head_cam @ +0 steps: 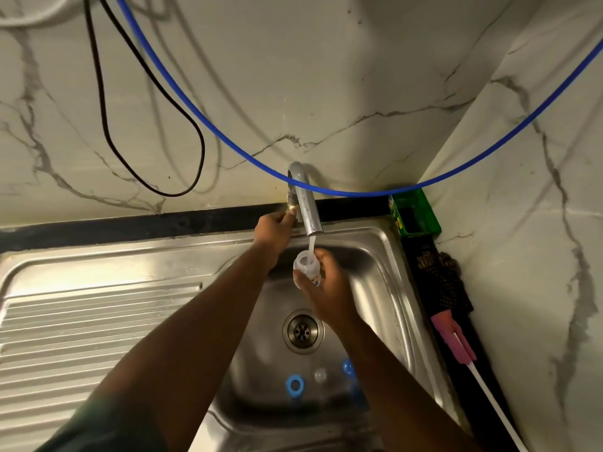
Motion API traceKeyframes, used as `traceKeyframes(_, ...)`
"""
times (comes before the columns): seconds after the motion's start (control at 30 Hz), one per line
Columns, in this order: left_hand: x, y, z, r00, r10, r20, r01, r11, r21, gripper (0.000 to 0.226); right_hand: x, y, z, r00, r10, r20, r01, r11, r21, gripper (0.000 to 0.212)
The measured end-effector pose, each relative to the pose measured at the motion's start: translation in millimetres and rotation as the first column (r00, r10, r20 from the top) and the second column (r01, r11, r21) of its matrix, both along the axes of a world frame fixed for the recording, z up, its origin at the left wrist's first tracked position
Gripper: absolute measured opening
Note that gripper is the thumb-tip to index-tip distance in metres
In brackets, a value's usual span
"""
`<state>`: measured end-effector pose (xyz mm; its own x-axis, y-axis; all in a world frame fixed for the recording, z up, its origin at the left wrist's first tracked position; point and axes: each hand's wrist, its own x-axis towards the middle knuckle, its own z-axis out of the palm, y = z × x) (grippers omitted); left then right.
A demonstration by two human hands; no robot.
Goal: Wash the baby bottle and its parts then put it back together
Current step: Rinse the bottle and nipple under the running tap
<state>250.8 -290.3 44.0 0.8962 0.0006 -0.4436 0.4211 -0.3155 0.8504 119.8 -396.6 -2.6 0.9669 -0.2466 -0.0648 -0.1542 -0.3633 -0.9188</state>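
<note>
The right hand [326, 282] is closed around the clear baby bottle [305, 265], holding it mouth-up directly beneath the faucet spout [308, 210], over the sink basin [385, 288]. A thin stream of water [311, 244] falls from the spout into the bottle's open neck. The left hand [274, 231] grips the tap handle [291, 207] at the base of the faucet, fingers curled about it. On the basin floor, nearer the viewer than the drain [302, 331], lie a blue ring [294, 384], a clear nipple [320, 375] just beside it, and another blue part [348, 367], partly hidden by the right forearm. A ribbed drainboard [98, 327] extends to the left. On the dark ledge to the right rest a pink-headed brush [455, 340] and a green box [414, 212]. A blue hose [228, 138] sags across the marble wall.
</note>
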Motion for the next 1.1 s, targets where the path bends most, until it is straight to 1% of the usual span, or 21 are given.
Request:
traceKeyframes(0.1, -8.4, 2.2, -0.3, 1.0, 0.012, -0.014, -0.013, 0.999, -0.044, 0.031, 0.5, -2.5, 5.8, 1.0, -0.006, 0.002, 0.006, 1.0, 0.002, 0.041)
traceKeyframes(0.17, -21.6, 5.3, -1.6, 0.999, 0.029, -0.043, -0.033, 0.993, -0.113, 0.028, 1.9, -2.5, 10.4, 1.0, -0.015, 0.004, 0.015, 1.0, -0.003, 0.037)
traceKeyframes(0.27, -49.3, 12.6, -10.6, 0.996, 0.016, -0.087, -0.032, 0.983, -0.182, 0.039, 5.6, -4.0, 13.4, 1.0, 0.006, -0.003, -0.006, 1.0, -0.029, 0.039)
traceKeyframes(0.37, -73.1, 22.7, -28.2, 0.992, 0.034, -0.122, -0.062, 0.972, -0.228, 0.039, 9.3, -7.3, 13.2, 0.999, -0.044, 0.006, 0.044, 0.998, -0.047, 0.043)
traceKeyframes(0.43, -83.2, 28.3, -34.9, 0.985, 0.066, -0.162, -0.107, 0.961, -0.256, 0.037, 9.2, -7.5, 12.2, 0.999, 0.033, -0.038, -0.038, 0.992, -0.12, 0.047)
traceKeyframes(0.47, -87.3, 30.2, -36.1, 0.983, 0.065, -0.17, -0.108, 0.96, -0.257, 0.038, 8.3, -7.9, 13.3, 0.996, 0.053, -0.065, -0.061, 0.991, -0.118, 0.046)
traceKeyframes(0.57, -97.5, 29.7, -34.3, 0.983, -0.016, -0.182, -0.033, 0.965, -0.26, 0.046, 7.3, -8.0, 15.6, 0.992, 0.019, -0.126, -0.016, 1.0, 0.022, 0.041)
traceKeyframes(0.63, -101.6, 26.5, -31.0, 0.963, -0.091, -0.252, 0.007, 0.948, -0.318, 0.054, 7.7, -1.9, 12.7, 0.976, 0.086, -0.2, -0.066, 0.992, 0.103, 0.043)
traceKeyframes(0.67, -103.3, 24.9, -30.7, 0.949, -0.114, -0.295, -0.003, 0.93, -0.368, 0.059, 9.0, 1.9, 10.0, 0.961, 0.102, -0.258, -0.083, 0.993, 0.084, 0.048)
traceKeyframes(0.7, -105.3, 21.8, -30.8, 0.936, -0.125, -0.328, -0.021, 0.912, -0.409, 0.062, 11.7, 3.5, 8.7, 0.946, 0.087, -0.312, -0.101, 0.994, -0.03, 0.054)
traceKeyframes(0.73, -106.6, 18.3, -30.4, 0.93, -0.118, -0.348, -0.047, 0.901, -0.431, 0.064, 14.0, 3.9, 7.7, 0.933, 0.056, -0.355, -0.13, 0.973, -0.188, 0.059)
traceKeyframes(0.77, -106.8, 15.6, -31.6, 0.925, -0.099, -0.366, -0.073, 0.901, -0.427, 0.066, 15.6, 5.4, 7.7, 0.935, 0.024, -0.353, -0.136, 0.946, -0.294, 0.06)
traceKeyframes(0.8, -107.3, 13.6, -30.5, 0.922, -0.069, -0.382, -0.108, 0.899, -0.424, 0.066, 14.8, 8.9, 8.8, 0.948, 0.03, -0.316, -0.128, 0.947, -0.294, 0.058)
traceKeyframes(0.87, -105.1, 11.4, -29.8, 0.912, 0.006, -0.411, -0.203, 0.876, -0.437, 0.062, 7.7, 19.8, 13.2, 0.962, 0.16, -0.22, -0.202, 0.962, -0.184, 0.053)
traceKeyframes(0.9, -103.3, 11.1, -29.4, 0.914, 0.023, -0.406, -0.218, 0.871, -0.441, 0.061, 2.2, 24.5, 11.9, 0.959, 0.221, -0.176, -0.25, 0.954, -0.164, 0.053)
traceKeyframes(0.93, -101.3, 11.1, -28.8, 0.922, 0.01, -0.388, -0.196, 0.874, -0.444, 0.062, -0.5, 24.9, 8.6, 0.962, 0.224, -0.158, -0.249, 0.956, -0.157, 0.054)
traceKeyframes(0.97, -100.6, 10.3, -27.2, 0.936, -0.023, -0.352, -0.145, 0.884, -0.444, 0.065, 1.4, 23.1, 7.7, 0.969, 0.154, -0.193, -0.174, 0.98, -0.093, 0.055)
traceKeyframes(1.0, -100.9, 9.7, -25.6, 0.948, -0.046, -0.316, -0.106, 0.889, -0.446, 0.067, 6.0, 21.4, 9.8, 0.961, 0.063, -0.27, -0.057, 0.998, 0.032, 0.054)
traceKeyframes(1.03, -101.1, 9.6, -24.9, 0.958, -0.066, -0.281, -0.071, 0.889, -0.453, 0.069, 11.0, 18.5, 11.6, 0.941, -0.008, -0.338, 0.052, 0.991, 0.12, 0.052)
traceKeyframes(1.07, -100.2, 9.2, -23.7, 0.962, -0.064, -0.264, -0.069, 0.882, -0.466, 0.068, 14.5, 16.2, 13.3, 0.933, -0.043, -0.356, 0.1, 0.985, 0.143, 0.049)
traceKeyframes(1.1, -99.6, 10.1, -24.6, 0.966, -0.046, -0.254, -0.084, 0.874, -0.479, 0.069, 14.6, 15.4, 16.2, 0.948, -0.034, -0.317, 0.073, 0.991, 0.112, 0.048)
